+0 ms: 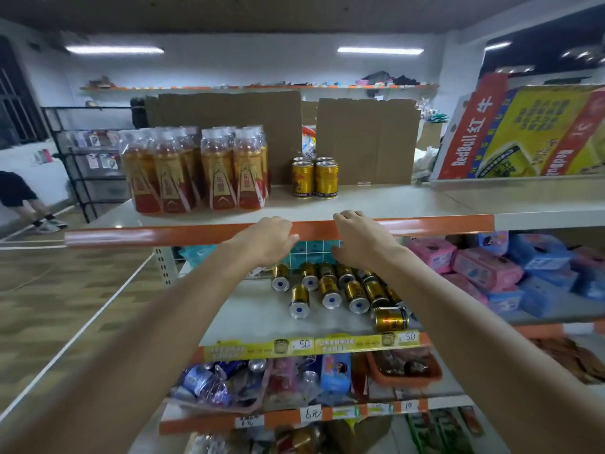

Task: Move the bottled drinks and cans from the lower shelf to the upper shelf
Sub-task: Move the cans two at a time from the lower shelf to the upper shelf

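Several gold cans (pixel 330 288) lie on their sides on the lower shelf (pixel 262 319), and one more gold can (pixel 389 319) lies crosswise near its front edge. On the upper shelf (pixel 376 201) stand a few gold cans (pixel 315 179) and two shrink-wrapped packs of amber bottled drinks (pixel 157 173), (pixel 236 170). My left hand (pixel 270 240) and my right hand (pixel 358 239) hang side by side in front of the upper shelf's orange edge, above the lying cans. The fingers of both are loosely curled downward, and neither holds anything.
Cardboard sheets (pixel 363 142) stand at the back of the upper shelf. A Red Bull carton (pixel 523 132) leans at the right. Pink and blue packs (pixel 510 273) fill the lower shelf's right side. Snacks sit on the shelves below. A person's legs (pixel 29 204) show at far left.
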`<move>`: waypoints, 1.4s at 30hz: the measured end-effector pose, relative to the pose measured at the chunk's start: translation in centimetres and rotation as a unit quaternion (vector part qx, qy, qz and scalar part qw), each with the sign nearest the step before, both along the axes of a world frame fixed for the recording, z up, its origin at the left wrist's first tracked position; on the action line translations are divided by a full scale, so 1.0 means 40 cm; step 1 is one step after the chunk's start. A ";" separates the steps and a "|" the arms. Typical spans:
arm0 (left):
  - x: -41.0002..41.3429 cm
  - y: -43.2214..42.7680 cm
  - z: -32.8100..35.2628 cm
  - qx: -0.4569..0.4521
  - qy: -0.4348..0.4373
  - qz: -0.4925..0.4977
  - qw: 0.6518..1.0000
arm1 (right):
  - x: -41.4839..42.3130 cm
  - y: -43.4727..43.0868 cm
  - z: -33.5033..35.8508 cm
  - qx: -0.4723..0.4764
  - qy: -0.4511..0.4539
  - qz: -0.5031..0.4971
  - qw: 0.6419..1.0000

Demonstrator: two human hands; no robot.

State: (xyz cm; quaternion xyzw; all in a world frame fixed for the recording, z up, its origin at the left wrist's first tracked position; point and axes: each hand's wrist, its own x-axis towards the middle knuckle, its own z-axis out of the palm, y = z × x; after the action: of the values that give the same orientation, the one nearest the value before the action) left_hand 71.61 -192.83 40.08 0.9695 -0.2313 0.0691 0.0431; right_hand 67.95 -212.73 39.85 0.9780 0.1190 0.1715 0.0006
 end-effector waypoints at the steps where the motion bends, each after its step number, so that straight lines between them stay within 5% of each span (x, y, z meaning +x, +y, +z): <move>1: -0.012 0.009 -0.010 -0.005 0.005 0.003 1.000 | -0.005 0.010 -0.010 0.002 -0.001 0.006 1.000; 7: -0.055 0.038 -0.099 -0.035 0.042 0.005 0.998 | -0.032 0.067 -0.118 0.022 0.001 0.040 0.999; 20: -0.092 0.033 -0.392 0.024 0.153 0.024 0.988 | -0.056 0.103 -0.406 0.030 0.176 -0.012 0.984; 27: 0.038 -0.005 -0.492 0.040 0.211 0.053 0.975 | 0.067 0.055 -0.508 0.087 0.221 -0.029 0.971; 42: 0.363 -0.014 -0.632 0.046 0.177 0.102 0.978 | 0.392 0.044 -0.646 0.241 0.220 0.017 0.945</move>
State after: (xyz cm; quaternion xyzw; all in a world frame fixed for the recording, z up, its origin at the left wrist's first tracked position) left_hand 86.12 -193.40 14.79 0.9858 -0.1231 -0.1101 0.0315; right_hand 83.61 -210.96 14.03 0.9603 0.0879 -0.0242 -0.2638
